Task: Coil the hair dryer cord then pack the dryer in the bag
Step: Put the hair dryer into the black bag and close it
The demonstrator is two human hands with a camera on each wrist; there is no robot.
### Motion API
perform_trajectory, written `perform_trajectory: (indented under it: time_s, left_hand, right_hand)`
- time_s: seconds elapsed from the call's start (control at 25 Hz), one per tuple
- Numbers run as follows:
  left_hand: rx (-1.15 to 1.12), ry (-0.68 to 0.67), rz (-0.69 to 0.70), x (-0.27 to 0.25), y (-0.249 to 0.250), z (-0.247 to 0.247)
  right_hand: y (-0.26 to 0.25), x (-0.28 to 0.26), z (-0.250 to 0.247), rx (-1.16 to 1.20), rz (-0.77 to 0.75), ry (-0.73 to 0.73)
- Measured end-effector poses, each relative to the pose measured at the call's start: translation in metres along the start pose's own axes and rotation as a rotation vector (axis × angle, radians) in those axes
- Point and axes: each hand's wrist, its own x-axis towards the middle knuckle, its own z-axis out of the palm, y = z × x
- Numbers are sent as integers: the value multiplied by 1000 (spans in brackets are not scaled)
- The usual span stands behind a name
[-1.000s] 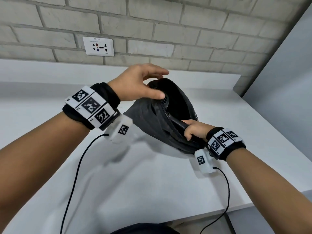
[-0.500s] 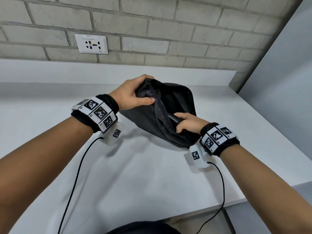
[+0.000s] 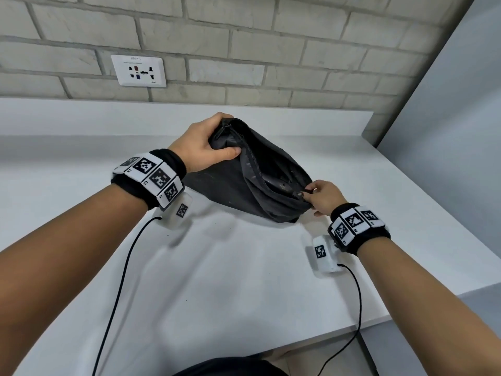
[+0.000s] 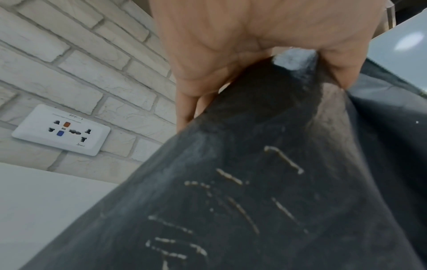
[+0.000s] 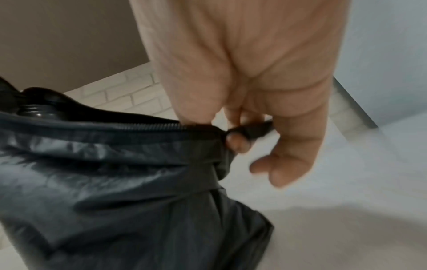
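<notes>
The black bag (image 3: 233,191) lies on the white table (image 3: 217,280) with its zipper open along the top. Part of the black hair dryer (image 3: 276,183) shows inside through the opening, and also in the right wrist view (image 5: 39,107). No cord is visible. My left hand (image 3: 217,139) grips the bag's far left end, thumb on the near side; the left wrist view shows the hand (image 4: 254,54) clamped on the fabric (image 4: 254,182). My right hand (image 3: 309,194) pinches the zipper pull (image 5: 245,131) at the bag's near right end (image 5: 115,173).
A white wall socket (image 3: 138,70) sits in the brick wall behind a raised ledge. A grey panel (image 3: 447,104) bounds the table on the right. Thin black cables (image 3: 122,280) hang from my wrist cameras over the table's front edge.
The bag has come down flatter onto the table. My right hand left the dryer inside the bag and took the zipper pull. My left hand shifted to grip the bag's end.
</notes>
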Motion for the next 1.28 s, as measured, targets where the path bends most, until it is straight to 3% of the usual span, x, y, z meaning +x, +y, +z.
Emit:
perform_trajectory:
  time_s: [0.12,0.24,0.44,0.6,0.76,0.92,1.12,1.28]
  left_hand:
    - [19,9,-27,2,-1,-2]
    - [21,61,-61,2,-2,-7]
    - [-16,265,-60,1,-5,-13]
    - [-119,477,-47,2,-4,-19]
    - [-221,576,-64,2,-1,-16]
    - [-368,526,-124,0,2,-14]
    - [-417,323,-168,-5,11,-37]
    - [-503,366,-171,-6,22,-36]
  right_hand:
    - [-12,6,-18,102,-173,285]
    - [-31,7,-40,322,-317,443]
    - [-52,7,-47,392,-377,536]
    - [-51,8,-55,448,-247,520]
    - [-56,11,-59,281,-290,555]
    - [-56,14,-54,273,-278,476]
    - [-57,18,-70,466,-236,487]
    - [-57,18,-70,480,-209,477]
